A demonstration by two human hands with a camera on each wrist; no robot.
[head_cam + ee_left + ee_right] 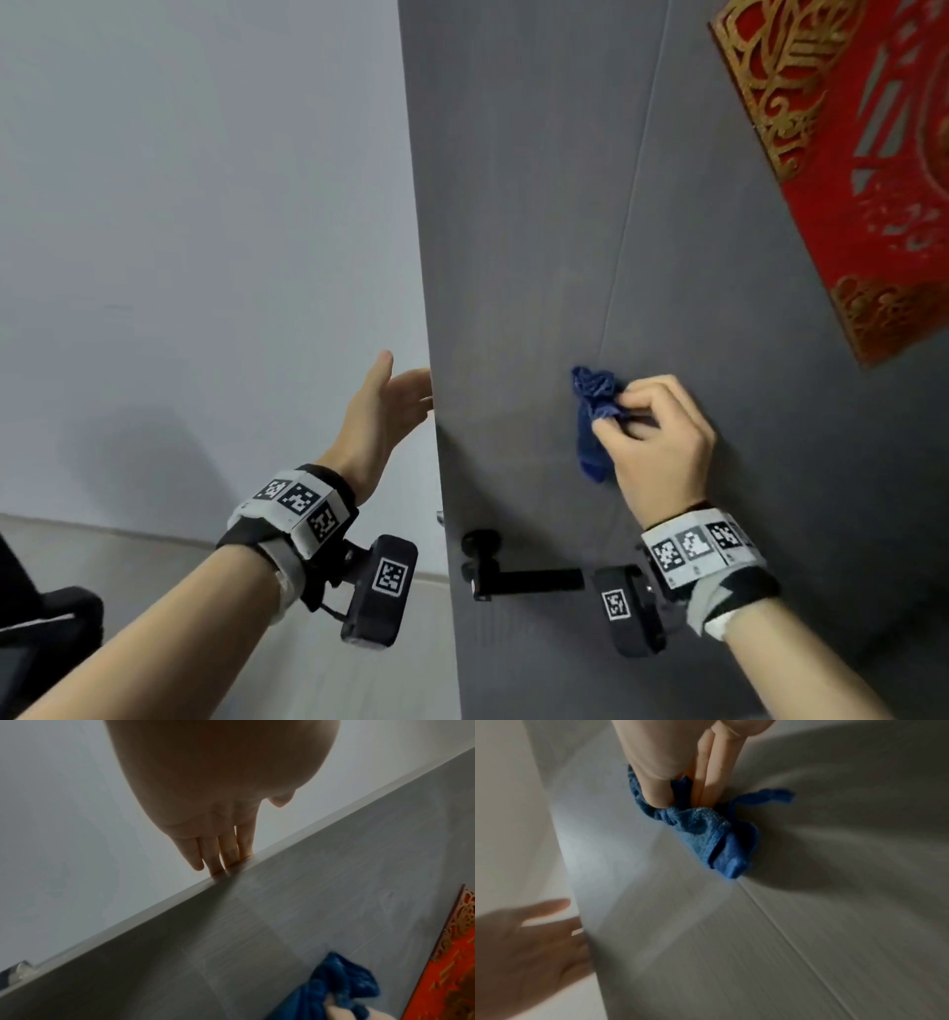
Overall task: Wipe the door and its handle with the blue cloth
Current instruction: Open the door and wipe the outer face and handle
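The grey door (539, 231) stands ajar and fills the right of the head view. My right hand (655, 437) grips the crumpled blue cloth (593, 421) and holds it against the door face above the black lever handle (518, 578). In the right wrist view the blue cloth (706, 829) is bunched between thumb and fingers on the door (808, 943). My left hand (382, 411) is flat, its straight fingers (226, 854) behind the door's free edge (180, 896); their tips are hidden there.
A red and gold paper decoration (862, 154) hangs on the door at the upper right. A pale wall (205, 205) lies left of the door, with light flooring below. A dark chair part (41, 632) shows at the lower left.
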